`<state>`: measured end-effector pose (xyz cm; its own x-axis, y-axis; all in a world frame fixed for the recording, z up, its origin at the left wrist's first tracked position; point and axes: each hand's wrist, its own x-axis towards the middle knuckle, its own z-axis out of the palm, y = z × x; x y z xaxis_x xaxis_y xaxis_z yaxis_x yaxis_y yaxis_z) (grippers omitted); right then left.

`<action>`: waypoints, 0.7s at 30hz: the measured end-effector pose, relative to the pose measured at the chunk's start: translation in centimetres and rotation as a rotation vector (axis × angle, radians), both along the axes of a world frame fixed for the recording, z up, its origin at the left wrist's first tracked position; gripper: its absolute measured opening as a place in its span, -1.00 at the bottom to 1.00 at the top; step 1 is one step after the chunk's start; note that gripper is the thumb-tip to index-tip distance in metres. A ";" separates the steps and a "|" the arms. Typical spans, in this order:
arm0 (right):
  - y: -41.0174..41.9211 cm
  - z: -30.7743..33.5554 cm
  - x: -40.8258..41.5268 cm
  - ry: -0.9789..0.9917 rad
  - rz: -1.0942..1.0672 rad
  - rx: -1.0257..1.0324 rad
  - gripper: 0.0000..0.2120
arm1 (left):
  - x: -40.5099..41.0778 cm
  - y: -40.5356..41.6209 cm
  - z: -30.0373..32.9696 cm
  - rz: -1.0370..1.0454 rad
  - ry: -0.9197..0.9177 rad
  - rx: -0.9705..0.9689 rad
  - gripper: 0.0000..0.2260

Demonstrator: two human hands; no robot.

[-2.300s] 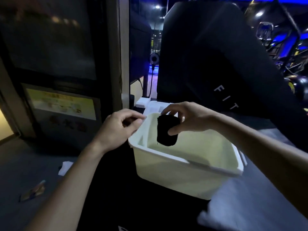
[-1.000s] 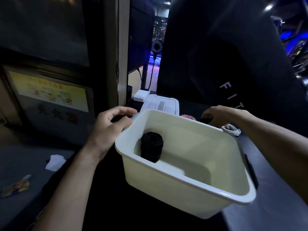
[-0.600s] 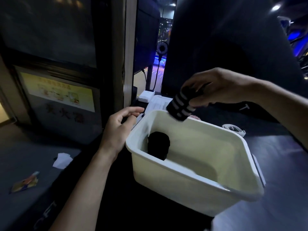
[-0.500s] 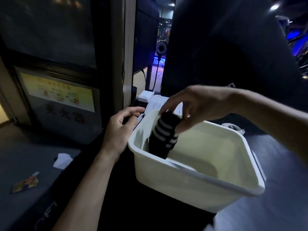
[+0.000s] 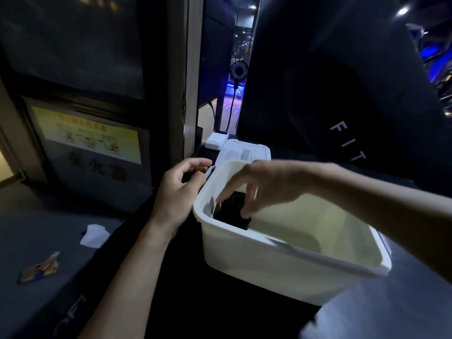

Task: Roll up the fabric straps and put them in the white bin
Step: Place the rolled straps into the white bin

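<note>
Where right grip [image 5: 254, 189] reaches, rolled straps [image 5: 232, 214] just beneath

- Dim indoor scene overall; most of the upper half sinks into near-black.
- White bin [image 5: 281, 263] is the brightest thing, cream inside, lit from above; its near wall is in shade.
- Dark rolled straps [image 5: 232, 211] in the bin's left corner show almost no detail, just a black mass.
- Right hand [image 5: 266, 187] is motion-blurred, fingertips smeared; left hand [image 5: 178, 196] is sharper.
- Small ceiling lights [image 5: 403, 11] glare at the top right; blue glow [image 5: 232, 85] far back near the fan.
- Yellow poster [image 5: 88, 135] is soft, its text unreadable.
- Wide-angle bend: door frame [image 5: 192, 69] leans, edges stretch.
- Lower right corner is blurred and greyish.
</note>
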<state>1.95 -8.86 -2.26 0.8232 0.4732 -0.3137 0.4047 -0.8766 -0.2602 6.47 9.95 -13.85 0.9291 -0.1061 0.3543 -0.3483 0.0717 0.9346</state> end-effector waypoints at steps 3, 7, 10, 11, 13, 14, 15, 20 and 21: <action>-3.4 2.8 1.9 -0.123 -0.118 0.241 -0.73 | 0.8 1.0 0.0 0.006 0.025 -0.059 -0.76; -9.2 3.6 4.7 -0.395 -0.336 0.131 -0.76 | 2.3 4.1 -0.1 0.014 0.092 -0.124 -0.83; -12.1 1.6 6.0 -0.422 -0.444 -0.118 -0.70 | 3.4 6.2 -0.4 0.045 0.104 -0.130 -0.85; -12.8 0.6 6.5 -0.368 -0.459 -0.167 -0.64 | 3.7 6.6 -0.5 0.054 0.111 -0.143 -0.86; -13.5 -1.3 7.4 -0.243 -0.459 -0.221 -0.50 | 4.0 6.7 -0.6 0.063 0.119 -0.161 -0.84; -13.7 -2.1 7.9 -0.190 -0.454 -0.228 -0.47 | 4.0 6.6 -0.6 0.071 0.120 -0.165 -0.82; -13.8 -2.9 8.3 -0.154 -0.450 -0.233 -0.46 | 4.0 6.5 -0.5 0.077 0.116 -0.166 -0.81; -14.1 -5.6 9.7 -0.098 -0.452 -0.204 -0.60 | 4.1 6.5 -0.7 0.103 0.103 -0.155 -0.84; -14.2 -5.9 9.8 -0.105 -0.457 -0.187 -0.64 | 4.1 6.6 -0.8 0.108 0.095 -0.146 -0.83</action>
